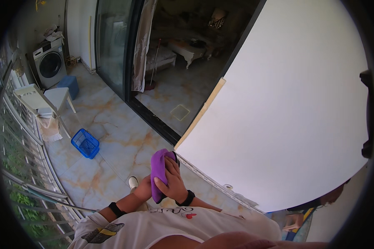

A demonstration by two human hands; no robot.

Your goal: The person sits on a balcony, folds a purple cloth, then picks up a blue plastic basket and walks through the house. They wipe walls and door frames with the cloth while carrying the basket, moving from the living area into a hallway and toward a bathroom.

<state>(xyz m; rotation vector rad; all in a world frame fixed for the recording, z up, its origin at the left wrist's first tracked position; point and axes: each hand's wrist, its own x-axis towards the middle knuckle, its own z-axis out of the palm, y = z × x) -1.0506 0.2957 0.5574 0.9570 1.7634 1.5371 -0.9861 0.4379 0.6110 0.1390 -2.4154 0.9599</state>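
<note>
A purple cloth (pixel 158 174) is folded around a dark-edged object held in front of my body, near the corner of the white wall. My right hand (pixel 172 180) presses on the cloth with its fingers spread along it and its thumb on the near side. My left hand (pixel 145 187) is at the left and underside of the bundle; its fingers are hidden behind the cloth. Of the object under the cloth only a black rim (pixel 177 158) shows, so its kind cannot be told. A black band is on each wrist.
A blue plastic basket (pixel 85 143) stands on the marbled tile floor (pixel 124 146). Farther left are a white chair (pixel 57 95), a blue box (pixel 69 86) and a washing machine (pixel 50 63). Railings run along the left. The sliding door's track (pixel 152 119) borders a dark room; a white wall (pixel 274 109) rises at right.
</note>
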